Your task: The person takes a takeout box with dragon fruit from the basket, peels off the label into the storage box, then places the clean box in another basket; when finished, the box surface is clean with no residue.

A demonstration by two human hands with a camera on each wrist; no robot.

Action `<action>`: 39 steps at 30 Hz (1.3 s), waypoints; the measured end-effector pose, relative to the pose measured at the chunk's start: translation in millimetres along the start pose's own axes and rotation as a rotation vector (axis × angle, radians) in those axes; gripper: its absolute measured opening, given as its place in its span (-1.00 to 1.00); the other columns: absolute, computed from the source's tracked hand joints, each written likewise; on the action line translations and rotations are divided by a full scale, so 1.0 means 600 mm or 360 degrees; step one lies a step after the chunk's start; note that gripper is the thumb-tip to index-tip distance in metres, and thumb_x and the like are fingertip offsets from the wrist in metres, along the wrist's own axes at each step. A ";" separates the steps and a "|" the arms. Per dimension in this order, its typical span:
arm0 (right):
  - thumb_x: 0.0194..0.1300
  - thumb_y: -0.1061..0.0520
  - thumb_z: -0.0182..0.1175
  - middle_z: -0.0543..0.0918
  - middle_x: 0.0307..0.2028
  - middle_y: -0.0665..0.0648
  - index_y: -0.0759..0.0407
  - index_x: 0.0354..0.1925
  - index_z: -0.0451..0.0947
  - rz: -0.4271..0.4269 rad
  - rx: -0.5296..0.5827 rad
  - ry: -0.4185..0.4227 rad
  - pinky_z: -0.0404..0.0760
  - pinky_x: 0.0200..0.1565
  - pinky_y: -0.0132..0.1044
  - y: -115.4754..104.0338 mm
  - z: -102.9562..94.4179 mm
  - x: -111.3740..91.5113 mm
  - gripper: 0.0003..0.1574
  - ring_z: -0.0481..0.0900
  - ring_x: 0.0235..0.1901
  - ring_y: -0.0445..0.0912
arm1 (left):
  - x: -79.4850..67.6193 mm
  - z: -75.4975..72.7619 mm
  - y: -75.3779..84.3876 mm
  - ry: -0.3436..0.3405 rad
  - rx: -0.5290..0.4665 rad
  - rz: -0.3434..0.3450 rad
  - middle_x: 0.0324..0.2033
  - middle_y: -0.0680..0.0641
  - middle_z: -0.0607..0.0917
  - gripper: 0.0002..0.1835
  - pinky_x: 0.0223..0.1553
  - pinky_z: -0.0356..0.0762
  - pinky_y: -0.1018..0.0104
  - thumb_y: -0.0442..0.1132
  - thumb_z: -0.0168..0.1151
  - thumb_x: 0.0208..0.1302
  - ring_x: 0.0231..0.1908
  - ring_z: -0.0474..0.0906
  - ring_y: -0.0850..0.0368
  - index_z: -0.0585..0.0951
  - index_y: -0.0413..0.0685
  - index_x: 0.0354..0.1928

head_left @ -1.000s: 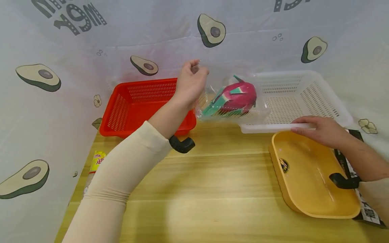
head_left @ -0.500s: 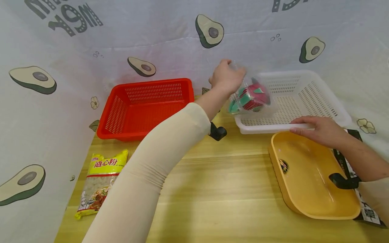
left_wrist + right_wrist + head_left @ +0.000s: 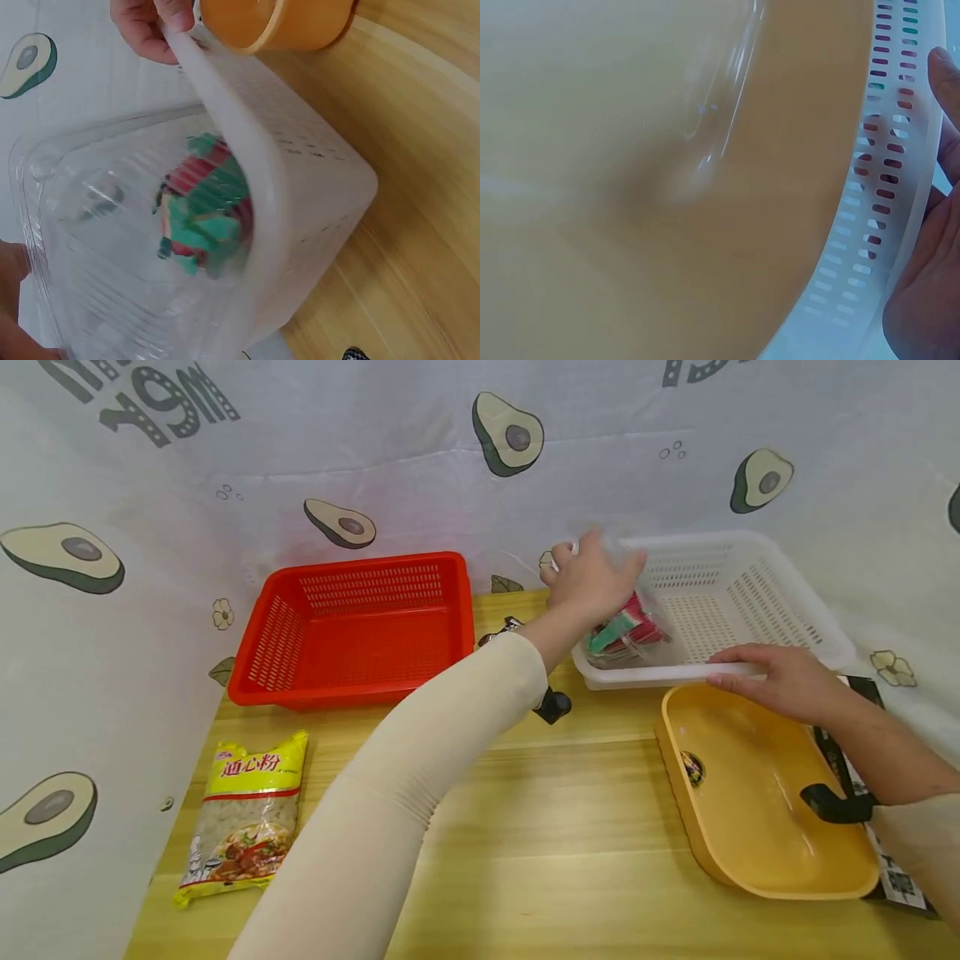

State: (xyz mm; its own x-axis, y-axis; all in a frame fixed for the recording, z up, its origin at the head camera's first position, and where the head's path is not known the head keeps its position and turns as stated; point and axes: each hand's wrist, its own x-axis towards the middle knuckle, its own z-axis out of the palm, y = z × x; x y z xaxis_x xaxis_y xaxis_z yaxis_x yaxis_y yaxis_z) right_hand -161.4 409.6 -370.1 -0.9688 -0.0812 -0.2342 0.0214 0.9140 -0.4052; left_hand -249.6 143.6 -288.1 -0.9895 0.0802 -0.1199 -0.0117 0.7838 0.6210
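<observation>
In the head view my left hand [image 3: 592,585], slightly blurred, is at the left end of the white basket [image 3: 660,675], its fingers spread above a clear plastic box [image 3: 663,639]. Inside that box lies a pink and green dragon fruit [image 3: 626,631]. Seen from the left wrist, the clear box [image 3: 105,247] slopes down into the basket and its upper part stands above the rim; the left hand's fingers [image 3: 9,274] lie apart at its edge. My right hand [image 3: 780,681] grips the front rim of the basket between thumb and fingers.
A red basket [image 3: 375,697] stands at the back left. In front of it lies a yellow-topped bag of macaroni [image 3: 243,814]. A yellow-orange tub [image 3: 765,810] stands under the right forearm, partly over a black and white printed item [image 3: 900,877]. Avocado-printed cloth [image 3: 420,452] lines the back.
My left hand has moved right with the clear box, from beside the red basket down into the white basket, and its fingers have spread. My right hand has stayed on the rim.
</observation>
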 end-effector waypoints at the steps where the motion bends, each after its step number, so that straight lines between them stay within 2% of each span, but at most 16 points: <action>1: 0.39 -0.38 0.16 0.47 0.23 0.55 0.20 0.29 0.48 -0.0004 -0.0007 0.0005 0.47 0.04 0.43 0.000 0.000 0.001 -0.17 0.36 0.07 0.40 | -0.005 -0.001 -0.006 0.0013 0.0047 0.0032 0.44 0.07 0.18 -0.22 0.14 0.46 0.19 0.50 -0.10 0.37 0.38 0.09 -0.01 0.09 0.53 0.55; 3: 0.39 -0.39 0.16 0.48 0.22 0.56 0.20 0.28 0.49 -0.0011 -0.0022 0.0017 0.47 0.04 0.43 0.001 0.001 0.002 -0.17 0.37 0.06 0.40 | -0.014 -0.002 -0.017 0.0043 0.0144 0.0105 0.38 0.04 0.22 -0.18 0.10 0.44 0.19 0.52 -0.12 0.35 0.33 0.12 0.00 0.06 0.49 0.57; 5: 0.39 -0.39 0.16 0.48 0.22 0.56 0.20 0.28 0.50 -0.0017 -0.0028 0.0026 0.47 0.04 0.43 0.002 0.002 0.002 -0.17 0.38 0.06 0.40 | -0.023 -0.003 -0.025 0.0044 0.0187 0.0187 0.36 0.02 0.28 -0.15 0.14 0.45 0.18 0.51 -0.10 0.36 0.30 0.23 0.02 0.06 0.41 0.58; 8: 0.39 -0.39 0.16 0.47 0.23 0.56 0.21 0.27 0.50 -0.0026 -0.0028 0.0036 0.46 0.04 0.44 0.002 0.002 0.003 -0.18 0.38 0.07 0.40 | -0.032 -0.007 -0.029 -0.0033 0.0132 0.0267 0.41 0.04 0.36 -0.14 0.27 0.46 0.20 0.44 -0.04 0.40 0.33 0.39 0.06 0.06 0.29 0.60; 12: 0.40 -0.37 0.17 0.49 0.22 0.56 0.21 0.26 0.51 -0.0037 -0.0016 0.0042 0.48 0.00 0.35 -0.001 0.002 0.002 -0.19 0.38 0.06 0.38 | -0.035 -0.008 -0.021 -0.0111 0.0048 0.0259 0.48 0.09 0.36 -0.16 0.34 0.47 0.23 0.36 0.00 0.44 0.38 0.43 0.12 0.07 0.22 0.60; 15: 0.39 -0.37 0.17 0.51 0.20 0.55 0.21 0.25 0.52 -0.0041 -0.0014 0.0046 0.50 -0.03 0.30 -0.003 0.002 0.001 -0.20 0.39 0.04 0.36 | -0.034 -0.005 -0.014 -0.0093 0.0065 0.0248 0.48 0.14 0.36 -0.19 0.35 0.45 0.26 0.34 0.02 0.44 0.39 0.42 0.16 0.11 0.23 0.59; 21: 0.39 -0.38 0.17 0.51 0.20 0.54 0.21 0.26 0.52 -0.0030 -0.0015 0.0055 0.51 -0.02 0.33 -0.001 0.002 -0.001 -0.19 0.39 0.03 0.36 | -0.032 0.002 -0.003 -0.0039 0.0089 0.0299 0.43 0.20 0.43 -0.28 0.33 0.45 0.33 0.29 0.03 0.47 0.37 0.43 0.24 0.18 0.27 0.56; 31: 0.38 -0.38 0.18 0.52 0.20 0.54 0.21 0.26 0.52 -0.0029 -0.0017 0.0064 0.51 0.03 0.41 0.002 0.000 0.000 -0.18 0.40 0.05 0.38 | -0.031 0.012 -0.007 -0.0034 0.0038 0.0270 0.34 0.25 0.53 -0.47 0.22 0.51 0.40 0.17 0.04 0.53 0.29 0.50 0.29 0.35 0.33 0.46; 34: 0.38 -0.36 0.20 0.54 0.18 0.54 0.21 0.25 0.53 -0.0039 -0.0009 0.0075 0.55 0.02 0.38 0.004 0.003 0.001 -0.20 0.42 0.03 0.37 | -0.027 0.017 -0.015 -0.0085 -0.0071 0.0268 0.32 0.24 0.55 -0.50 0.19 0.53 0.39 0.11 0.05 0.54 0.26 0.52 0.30 0.37 0.33 0.45; 37: 0.37 -0.37 0.20 0.53 0.19 0.54 0.21 0.25 0.54 -0.0040 -0.0009 0.0075 0.57 0.00 0.37 0.006 0.004 0.001 -0.20 0.43 0.04 0.38 | -0.024 0.021 -0.025 -0.0196 -0.0167 0.0288 0.33 0.21 0.55 -0.48 0.15 0.54 0.38 0.07 0.06 0.54 0.21 0.55 0.29 0.34 0.30 0.47; 39: 0.37 -0.37 0.20 0.52 0.20 0.55 0.20 0.25 0.53 -0.0035 -0.0012 0.0072 0.57 0.01 0.39 0.006 0.004 0.000 -0.19 0.42 0.05 0.40 | -0.021 0.025 -0.031 -0.0283 -0.0173 0.0324 0.35 0.18 0.53 -0.45 0.12 0.56 0.36 0.04 0.08 0.54 0.14 0.59 0.24 0.31 0.27 0.49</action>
State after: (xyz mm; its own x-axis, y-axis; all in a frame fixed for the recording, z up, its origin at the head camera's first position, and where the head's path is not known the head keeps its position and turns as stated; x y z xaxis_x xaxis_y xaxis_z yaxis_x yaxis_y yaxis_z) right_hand -160.8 412.1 -373.8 -0.9792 -0.0837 -0.1849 -0.0021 0.9152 -0.4029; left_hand -235.0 137.2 -309.8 -0.9325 0.3432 -0.1126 0.1595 0.6708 0.7243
